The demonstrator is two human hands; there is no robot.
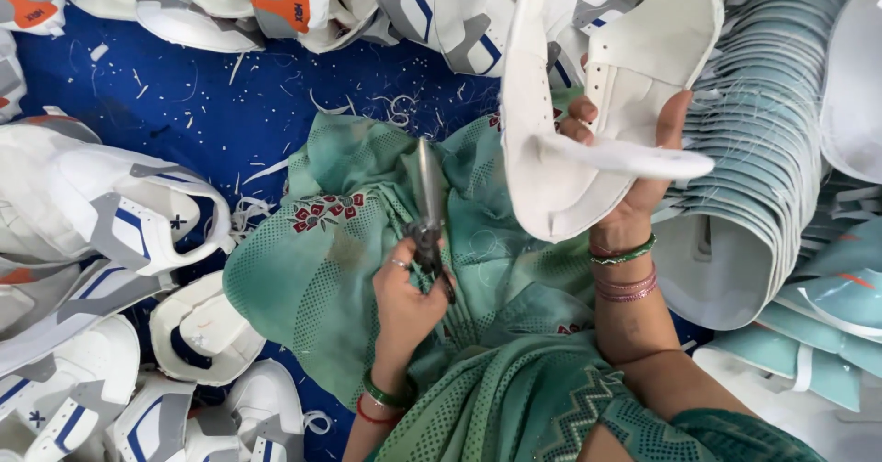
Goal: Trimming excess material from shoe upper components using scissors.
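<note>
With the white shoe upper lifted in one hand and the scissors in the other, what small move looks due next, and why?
Probably bring the scissors in the left hand up to the white shoe upper. The right hand holds the upper raised with its inside turned to view, while the scissors point up over the green cloth, apart from it. Thread scraps lie on the blue surface.

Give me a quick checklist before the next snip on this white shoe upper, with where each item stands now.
1. Right hand grips the white shoe upper: ok.
2. Left hand holds the scissors: ok.
3. Blades shut, pointing away from the body: ok.
4. Scissors apart from the upper: ok.
5. Loose thread to trim on the upper: cannot tell.
6. Green cloth on the lap lies under the blades: not ok.
</note>
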